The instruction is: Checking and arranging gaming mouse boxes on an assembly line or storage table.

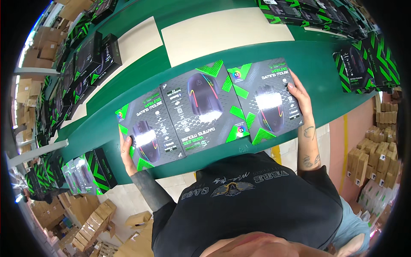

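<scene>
Three black, grey and green gaming mouse boxes lie side by side over the green table, their printed fronts up: the left box [147, 128], the middle box [201, 107] and the right box [270, 100]. The middle one is turned the other way round from its neighbours. My left hand [126, 155] grips the outer edge of the left box, thumb on its front. At the other end, my right hand [299, 96] holds the right box by its outer edge, thumb on top. The row is clasped between both hands; fingers beneath the boxes are hidden.
More mouse boxes stand stacked at the left [87, 55], far right [308, 15] and right end [357, 68] of the green table [319, 55]. Others stand at lower left [87, 171]. Brown cartons [96, 218] fill the floor. Another person's blue-grey clothing [353, 220] shows lower right.
</scene>
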`<act>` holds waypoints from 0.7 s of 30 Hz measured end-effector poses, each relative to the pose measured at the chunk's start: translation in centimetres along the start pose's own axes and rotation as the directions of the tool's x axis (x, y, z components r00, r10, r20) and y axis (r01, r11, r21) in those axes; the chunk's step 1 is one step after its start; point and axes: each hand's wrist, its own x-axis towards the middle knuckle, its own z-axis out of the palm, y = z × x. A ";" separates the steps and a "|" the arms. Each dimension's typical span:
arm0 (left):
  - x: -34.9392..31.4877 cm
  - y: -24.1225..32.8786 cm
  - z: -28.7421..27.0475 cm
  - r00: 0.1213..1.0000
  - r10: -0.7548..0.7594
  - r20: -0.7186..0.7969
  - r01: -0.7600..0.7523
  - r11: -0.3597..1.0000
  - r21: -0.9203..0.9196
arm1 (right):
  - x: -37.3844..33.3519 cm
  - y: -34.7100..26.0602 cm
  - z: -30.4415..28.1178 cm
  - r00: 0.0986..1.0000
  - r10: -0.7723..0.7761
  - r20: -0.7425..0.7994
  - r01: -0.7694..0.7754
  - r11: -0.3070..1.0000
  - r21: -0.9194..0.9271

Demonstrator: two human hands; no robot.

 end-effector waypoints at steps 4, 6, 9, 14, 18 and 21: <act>0.7 0.7 0.1 0.998 0.039 0.046 -0.048 0.975 0.215 | -0.4 -0.7 1.2 0.997 0.049 -0.058 -0.044 0.996 0.073; 0.9 1.5 0.3 0.997 0.051 0.062 -0.065 0.965 0.252 | -0.4 -0.1 1.3 0.995 0.035 -0.093 -0.031 0.999 0.044; 0.6 3.2 1.4 0.987 0.160 -0.026 -0.115 0.806 0.581 | -1.1 -1.1 2.1 0.994 0.065 -0.090 -0.063 0.998 0.023; -4.6 8.0 9.1 0.799 0.526 0.291 -0.362 0.034 0.932 | -0.3 -1.1 1.1 0.946 -0.316 0.073 0.279 0.681 -0.677; -6.1 4.5 17.4 0.741 0.034 0.671 -0.660 -0.149 0.736 | -1.7 -5.1 3.1 0.906 -0.405 0.124 0.311 0.437 -0.844; -6.2 2.8 17.6 0.768 0.177 0.615 -0.574 -0.235 0.784 | -1.6 -8.0 3.3 0.902 -0.319 0.291 0.390 0.890 -0.234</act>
